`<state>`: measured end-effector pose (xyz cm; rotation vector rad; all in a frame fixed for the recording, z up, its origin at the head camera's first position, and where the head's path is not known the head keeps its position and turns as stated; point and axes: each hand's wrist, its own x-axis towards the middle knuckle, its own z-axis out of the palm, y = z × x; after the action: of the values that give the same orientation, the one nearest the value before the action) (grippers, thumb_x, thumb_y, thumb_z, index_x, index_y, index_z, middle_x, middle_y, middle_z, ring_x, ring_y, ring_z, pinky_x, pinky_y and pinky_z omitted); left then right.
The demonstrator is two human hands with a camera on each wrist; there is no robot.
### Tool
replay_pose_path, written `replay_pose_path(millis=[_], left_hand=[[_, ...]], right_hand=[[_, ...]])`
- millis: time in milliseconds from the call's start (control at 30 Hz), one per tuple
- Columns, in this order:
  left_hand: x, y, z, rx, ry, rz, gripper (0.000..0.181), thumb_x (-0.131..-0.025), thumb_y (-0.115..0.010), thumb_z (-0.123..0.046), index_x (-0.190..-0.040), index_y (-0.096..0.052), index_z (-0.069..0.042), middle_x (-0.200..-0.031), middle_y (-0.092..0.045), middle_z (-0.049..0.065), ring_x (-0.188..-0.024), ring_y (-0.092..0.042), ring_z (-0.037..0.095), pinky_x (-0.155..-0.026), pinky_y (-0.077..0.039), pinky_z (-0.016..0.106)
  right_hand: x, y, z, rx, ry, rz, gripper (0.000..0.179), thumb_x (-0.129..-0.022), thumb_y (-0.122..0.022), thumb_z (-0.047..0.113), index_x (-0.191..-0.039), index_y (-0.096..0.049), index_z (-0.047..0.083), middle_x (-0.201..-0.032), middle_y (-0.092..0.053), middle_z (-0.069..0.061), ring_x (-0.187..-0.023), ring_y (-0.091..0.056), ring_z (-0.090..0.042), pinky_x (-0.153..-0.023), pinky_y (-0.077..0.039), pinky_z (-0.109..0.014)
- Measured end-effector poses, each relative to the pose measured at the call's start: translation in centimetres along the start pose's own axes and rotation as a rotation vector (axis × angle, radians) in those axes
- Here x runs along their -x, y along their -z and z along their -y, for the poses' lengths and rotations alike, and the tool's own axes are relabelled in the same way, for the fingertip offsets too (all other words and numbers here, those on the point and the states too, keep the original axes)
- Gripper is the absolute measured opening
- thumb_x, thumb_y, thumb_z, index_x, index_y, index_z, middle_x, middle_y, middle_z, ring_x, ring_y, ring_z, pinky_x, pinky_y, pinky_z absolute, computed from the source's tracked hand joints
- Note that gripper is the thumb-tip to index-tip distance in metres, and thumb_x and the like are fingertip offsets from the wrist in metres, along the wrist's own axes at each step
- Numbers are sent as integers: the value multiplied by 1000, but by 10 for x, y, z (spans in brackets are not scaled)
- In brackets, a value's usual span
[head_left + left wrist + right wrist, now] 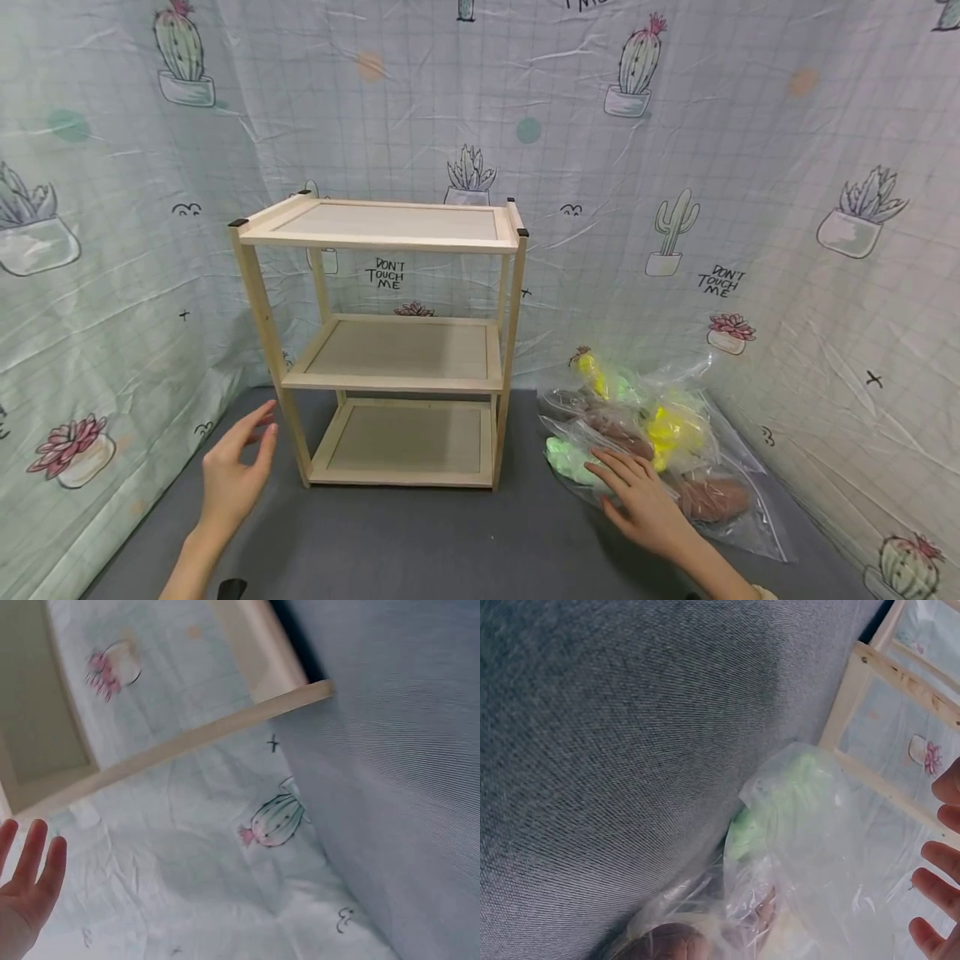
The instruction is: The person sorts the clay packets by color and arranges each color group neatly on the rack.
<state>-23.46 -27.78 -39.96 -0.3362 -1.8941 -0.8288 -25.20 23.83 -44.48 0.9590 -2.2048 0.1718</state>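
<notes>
A three-tier wooden shelf [390,383] stands upright, with bare boards on each level. My left hand [234,475] is beside its lower left front post, fingers extended and thumb apart, holding nothing; in the left wrist view its fingers [51,874] appear near the wooden frame. To the right of the shelf lie clear plastic bags [738,475] with yellow, light green and brown things inside, whose kind I cannot make out. My right hand [641,504] hovers over the near side of these bags, fingers spread. The right wrist view shows the fingers [937,885] grasping nothing.
A dark grey cloth [420,542] covers the surface under everything. Pale curtains [570,167] printed with cacti enclose the back and both sides. A small black object [232,588] shows at the near edge, close to the left forearm.
</notes>
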Motion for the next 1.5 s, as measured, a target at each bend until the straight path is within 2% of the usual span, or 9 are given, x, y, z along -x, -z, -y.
replay_pose_path(millis=[167,367,533,633,700,833,900,1067,1500], left_hand=[[-15,-2,8,131,208,-40,33,-86,-53,3,-119,-55,0,-107,-58,-18,-88,-54,-16,-71,-40,1],[-20,-6,32,452,456,133,32,-93,-46,-12,-123,-48,-1,-100,-58,-23,-87,-58,-9,-70,-46,9],[6,-31,130,620,557,306,38,-94,-46,-21,-129,-45,-5,-111,-61,-10,-96,-59,1,-72,-48,16],[23,-46,176,720,504,360,39,-94,-46,-17,-131,-43,-6,-120,-59,-1,-102,-59,5,-73,-48,17],[20,-43,162,682,493,420,41,-94,-45,-18,-133,-40,-5,-121,-58,-4,-104,-58,4,-76,-48,17],[-3,-23,79,696,472,456,33,-94,-44,-8,-126,-46,-5,-111,-60,-11,-98,-60,0,-75,-47,15],[-10,-15,52,673,482,461,29,-94,-43,-9,-122,-48,-8,-106,-60,-16,-95,-59,-3,-74,-47,14],[-1,-21,75,671,462,466,30,-93,-47,-19,-122,-49,-13,-108,-60,-16,-97,-59,-3,-76,-47,16],[-11,-14,52,502,519,487,27,-93,-46,-17,-120,-48,-14,-101,-58,-25,-92,-57,-9,-71,-45,13]], right_hand=[[-1,2,1,-4,-3,-12,54,-94,-20,45,-117,-57,13,-123,-54,-10,-107,-50,-29,-82,-33,-46],[-2,2,2,-21,-22,-8,52,-94,-21,45,-118,-56,15,-124,-53,-8,-109,-49,-28,-84,-35,-47],[-3,1,3,-36,-46,-3,53,-94,-20,46,-119,-56,15,-124,-53,-9,-109,-50,-29,-84,-35,-47],[-3,0,3,-29,-68,13,54,-94,-20,47,-120,-55,15,-125,-52,-10,-109,-50,-30,-84,-35,-47],[-3,-1,2,-18,-80,24,55,-93,-20,48,-120,-55,14,-125,-52,-11,-109,-50,-31,-83,-35,-47],[-3,-3,1,4,-101,43,59,-92,-18,50,-120,-55,14,-125,-52,-12,-109,-50,-33,-83,-35,-50],[-4,-5,1,18,-111,59,46,-92,-38,46,-119,-55,13,-124,-53,-12,-109,-50,-33,-82,-34,-51],[-7,-12,-1,57,-123,111,57,-67,-76,23,-120,-55,14,-122,-53,-14,-110,-49,-32,-82,-33,-54],[-5,-37,-14,145,-61,196,60,-65,-76,34,-118,-56,15,-121,-54,-14,-109,-49,-33,-82,-34,-58]])
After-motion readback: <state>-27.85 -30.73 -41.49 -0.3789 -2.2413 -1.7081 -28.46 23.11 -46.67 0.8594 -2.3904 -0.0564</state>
